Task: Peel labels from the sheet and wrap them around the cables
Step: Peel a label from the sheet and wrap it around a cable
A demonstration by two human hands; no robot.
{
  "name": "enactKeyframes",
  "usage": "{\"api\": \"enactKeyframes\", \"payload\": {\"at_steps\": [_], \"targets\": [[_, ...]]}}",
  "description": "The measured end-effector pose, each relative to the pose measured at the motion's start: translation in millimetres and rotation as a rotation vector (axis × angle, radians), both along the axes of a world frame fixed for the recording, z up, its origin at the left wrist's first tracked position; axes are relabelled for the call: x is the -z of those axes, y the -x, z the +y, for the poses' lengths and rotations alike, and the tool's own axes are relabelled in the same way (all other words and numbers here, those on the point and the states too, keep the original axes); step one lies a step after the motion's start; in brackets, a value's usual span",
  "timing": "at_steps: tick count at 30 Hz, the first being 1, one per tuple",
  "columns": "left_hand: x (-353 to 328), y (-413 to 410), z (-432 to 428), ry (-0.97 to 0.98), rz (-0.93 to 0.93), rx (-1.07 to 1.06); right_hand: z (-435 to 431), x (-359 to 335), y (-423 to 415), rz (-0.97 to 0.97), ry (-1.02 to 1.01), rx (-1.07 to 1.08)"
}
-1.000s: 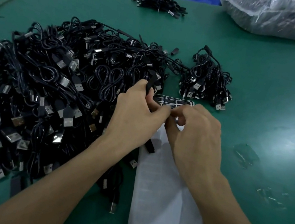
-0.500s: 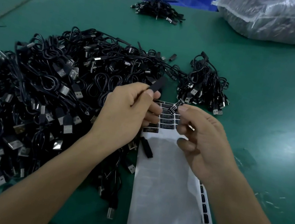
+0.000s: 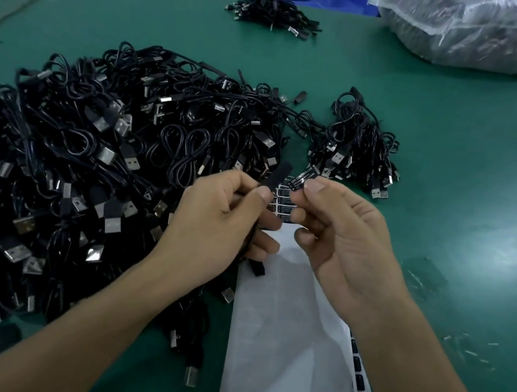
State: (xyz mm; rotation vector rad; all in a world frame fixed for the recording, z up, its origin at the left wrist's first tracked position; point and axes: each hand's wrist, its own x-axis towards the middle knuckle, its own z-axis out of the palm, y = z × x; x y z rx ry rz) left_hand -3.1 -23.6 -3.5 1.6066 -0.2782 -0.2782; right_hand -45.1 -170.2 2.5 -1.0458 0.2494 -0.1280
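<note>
The left hand (image 3: 221, 220) pinches a black cable end (image 3: 275, 175) above the white sheet (image 3: 291, 357), and the right hand (image 3: 342, 241) pinches a peeled label (image 3: 303, 178) just beside it. Far right, a clear plastic bag (image 3: 480, 27) holds a dark tangle.

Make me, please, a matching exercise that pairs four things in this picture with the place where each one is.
Things:
1. small black printed label
2. black flat cable end
3. white paper label sheet
4. clear plastic bag of dark goods

Places:
a. far right, at the back
b. pinched by the right hand
c. lying flat on the green table, nearest the person
d. held by the left hand

Pairs: 1-b, 2-d, 3-c, 4-a
</note>
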Motion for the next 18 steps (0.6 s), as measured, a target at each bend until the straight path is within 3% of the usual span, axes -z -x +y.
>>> {"api": "enactKeyframes", "payload": {"at_steps": [9, 18], "targets": [[8.1, 1.0, 0.7, 0.086, 0.037, 0.036, 7.7, 5.4, 0.5, -0.058, 0.44, 0.095], [11.5, 0.4, 4.9, 0.141, 0.054, 0.086, 6.9, 6.3, 1.4, -0.004, 0.46, 0.074]]}}
